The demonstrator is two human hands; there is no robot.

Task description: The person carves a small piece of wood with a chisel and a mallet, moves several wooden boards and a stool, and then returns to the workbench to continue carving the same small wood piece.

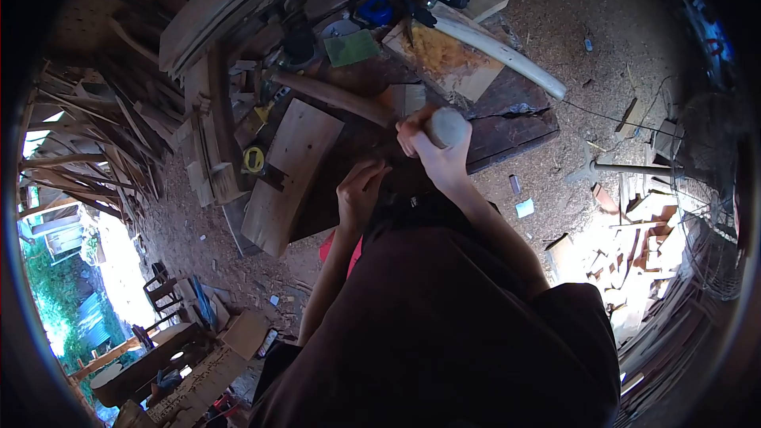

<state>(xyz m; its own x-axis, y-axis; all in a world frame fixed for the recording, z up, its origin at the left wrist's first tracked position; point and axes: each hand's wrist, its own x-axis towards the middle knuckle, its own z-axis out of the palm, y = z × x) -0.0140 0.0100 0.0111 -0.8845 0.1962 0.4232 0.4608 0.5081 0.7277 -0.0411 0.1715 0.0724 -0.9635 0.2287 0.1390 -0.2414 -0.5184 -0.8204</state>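
My right hand (428,147) is closed around the end of a pale round wooden mallet or handle (449,126), raised just above the dark wooden workbench (507,123). My left hand (361,189) is curled lower down at the bench's near edge, fingers bent as if pinching something small that I cannot make out. A long brown wooden piece (333,97) lies on the bench just beyond both hands. My dark sleeves and clothing fill the lower middle of the view.
On the bench lie a pale board (289,170), a yellow tape measure (253,159), a green sheet (351,47), a blue round object (376,9) and a long pale curved stick (507,51). Sawdust covers the ground; timber offcuts are stacked left and right.
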